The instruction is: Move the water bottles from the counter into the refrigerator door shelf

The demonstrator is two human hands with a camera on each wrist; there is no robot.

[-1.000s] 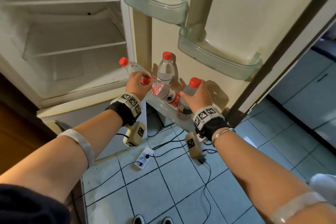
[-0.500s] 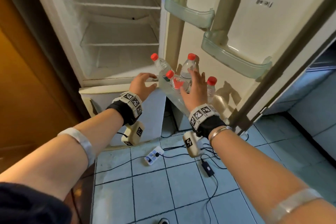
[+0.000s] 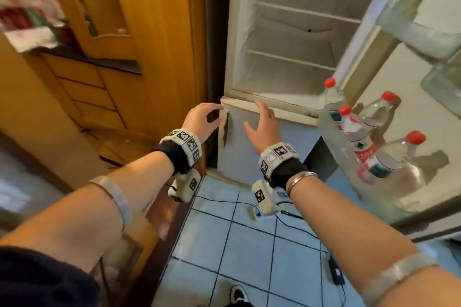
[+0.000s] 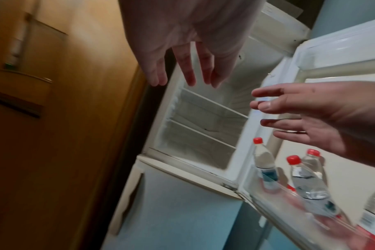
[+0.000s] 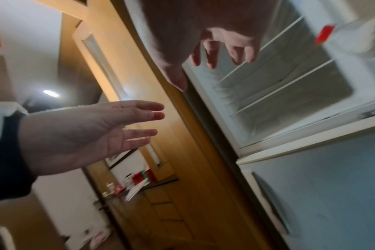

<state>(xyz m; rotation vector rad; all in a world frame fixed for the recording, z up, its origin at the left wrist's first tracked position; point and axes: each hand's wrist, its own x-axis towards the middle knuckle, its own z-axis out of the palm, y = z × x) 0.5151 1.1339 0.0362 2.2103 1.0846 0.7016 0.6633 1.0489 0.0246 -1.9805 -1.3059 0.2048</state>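
Water bottles (image 3: 359,137) in door shelf (image 3: 331,142)

Both arms reach forward, bare from the elbow down, each with a pale band high on the forearm, a black wrist wrap and a block-like cuff of black-and-white markers. The left hand (image 3: 200,121) is held out at about the same height as the right, palm turned down and inward, fingers loosely curved and thumb apart, holding nothing. The right hand (image 3: 262,124) is raised with its palm facing left, fingers spread and nearly straight, thumb out to the side, also holding nothing. A thin metal bangle sits on the right wrist just behind the wrap. The two hands are near each other but not touching.
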